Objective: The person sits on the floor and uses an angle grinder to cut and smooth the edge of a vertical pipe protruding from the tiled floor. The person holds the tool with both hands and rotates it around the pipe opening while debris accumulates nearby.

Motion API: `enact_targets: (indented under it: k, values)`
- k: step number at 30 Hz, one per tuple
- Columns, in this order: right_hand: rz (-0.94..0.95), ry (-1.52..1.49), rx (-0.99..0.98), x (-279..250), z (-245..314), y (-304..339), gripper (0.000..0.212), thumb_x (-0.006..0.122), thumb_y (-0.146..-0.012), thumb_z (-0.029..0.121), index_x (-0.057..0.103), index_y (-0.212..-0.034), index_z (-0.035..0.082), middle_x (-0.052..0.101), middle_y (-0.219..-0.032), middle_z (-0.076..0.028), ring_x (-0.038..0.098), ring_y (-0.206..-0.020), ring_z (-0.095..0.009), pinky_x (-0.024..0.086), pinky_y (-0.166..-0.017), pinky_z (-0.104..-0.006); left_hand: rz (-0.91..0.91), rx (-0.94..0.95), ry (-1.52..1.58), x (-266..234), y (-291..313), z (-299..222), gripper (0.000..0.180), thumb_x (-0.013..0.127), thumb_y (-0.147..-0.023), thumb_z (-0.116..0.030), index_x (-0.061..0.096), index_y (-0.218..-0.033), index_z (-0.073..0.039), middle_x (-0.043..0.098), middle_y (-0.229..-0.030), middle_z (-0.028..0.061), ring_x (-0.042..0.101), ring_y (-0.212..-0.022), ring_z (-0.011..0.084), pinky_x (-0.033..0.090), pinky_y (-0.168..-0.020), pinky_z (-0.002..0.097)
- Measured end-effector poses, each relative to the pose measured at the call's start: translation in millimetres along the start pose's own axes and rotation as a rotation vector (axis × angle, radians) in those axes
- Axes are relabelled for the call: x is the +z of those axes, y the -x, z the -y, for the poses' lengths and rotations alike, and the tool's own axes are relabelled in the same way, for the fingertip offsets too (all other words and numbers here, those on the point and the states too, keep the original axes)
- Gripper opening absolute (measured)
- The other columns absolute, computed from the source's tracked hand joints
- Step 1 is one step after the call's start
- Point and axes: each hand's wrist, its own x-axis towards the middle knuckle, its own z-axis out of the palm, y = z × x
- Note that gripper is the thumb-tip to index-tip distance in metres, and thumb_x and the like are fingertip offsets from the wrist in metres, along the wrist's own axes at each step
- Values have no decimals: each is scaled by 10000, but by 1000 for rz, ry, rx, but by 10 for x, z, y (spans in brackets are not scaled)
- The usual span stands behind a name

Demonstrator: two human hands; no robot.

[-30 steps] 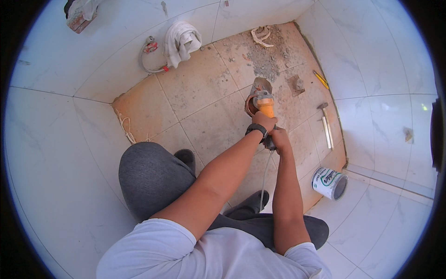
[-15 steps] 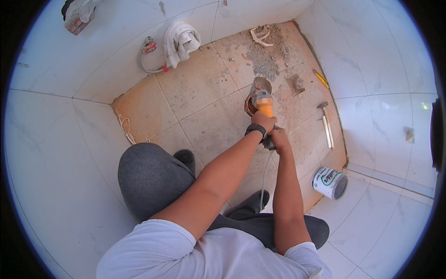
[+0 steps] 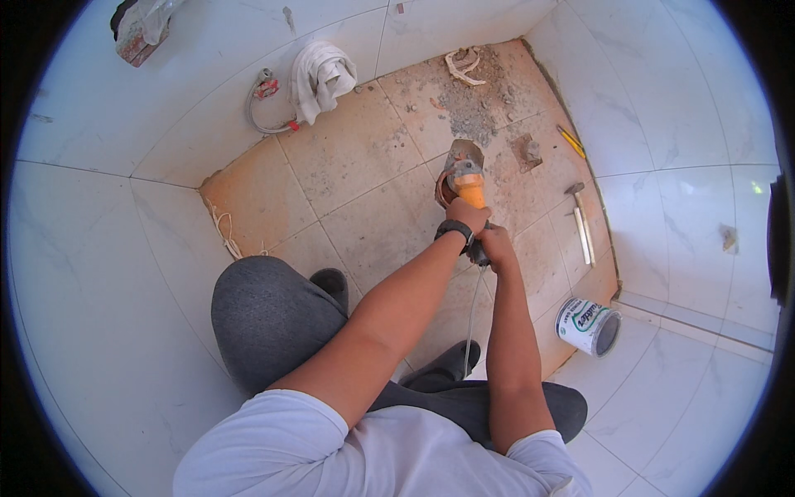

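Note:
An orange angle grinder [image 3: 470, 189] with a dark, dusty guard is held out in front of me, over the beige floor tiles [image 3: 373, 214]. My left hand [image 3: 469, 215] is closed round its orange body, a black watch on that wrist. Just behind it, my right hand [image 3: 498, 246] grips the dark rear end of the tool. A pale cord [image 3: 474, 308] runs from the grinder back between my feet. Past the guard, a small square hole [image 3: 527, 152] is broken into the tiles. The underside of the disc is hidden.
Grey rubble [image 3: 476, 112] lies beyond the grinder. A hammer [image 3: 584, 217], a white strip [image 3: 581, 235] and a yellow utility knife [image 3: 571, 142] lie by the right wall. A white paint can [image 3: 588, 326] lies at the right. A white cloth [image 3: 321, 79] and hose [image 3: 252, 109] hang at the far wall.

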Motion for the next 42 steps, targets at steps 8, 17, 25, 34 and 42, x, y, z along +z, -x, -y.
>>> enact_targets:
  k: [8, 17, 25, 34, 42]
  values:
    - [-9, -41, -2, 18, 19, -13, 298, 757, -797, 166, 649, -933, -76, 675, -762, -137, 656, -535, -225, 514, -462, -363, -5, 8, -14, 14, -81, 33, 666, 841, -735, -454, 694, -1060, 108, 722, -1072, 298, 714, -1042, 391, 566, -911, 427]
    - [-10, -28, -2, 15, 68, 6, 292, 754, -797, 170, 654, -929, -70, 677, -760, -135, 662, -546, -227, 526, -476, -365, -4, 9, -25, 32, -107, 17, 647, 838, -739, -452, 705, -1038, 106, 726, -1076, 291, 714, -1048, 386, 567, -907, 423]
    - [-9, 11, -13, 35, 98, -13, 284, 762, -790, 177, 662, -894, -68, 673, -753, -131, 663, -552, -227, 532, -490, -363, 13, -6, 1, -42, -70, -30, 677, 837, -744, -454, 689, -1079, 115, 721, -1099, 292, 712, -1063, 380, 565, -919, 420]
    - [-3, 31, -9, 50, 128, -6, 301, 769, -786, 190, 657, -893, -68, 672, -753, -127, 662, -558, -224, 536, -497, -364, 17, -18, -13, -84, -77, -35, 683, 830, -741, -457, 688, -1089, 114, 714, -1111, 305, 704, -1080, 389, 560, -936, 422]
    - [-6, 38, -14, 42, 93, -41, 307, 761, -776, 166, 667, -918, -90, 680, -760, -146, 664, -560, -234, 533, -500, -362, 8, -1, -17, -80, -64, -29, 655, 827, -747, -436, 692, -1078, 113, 714, -1109, 304, 704, -1079, 394, 563, -931, 425]
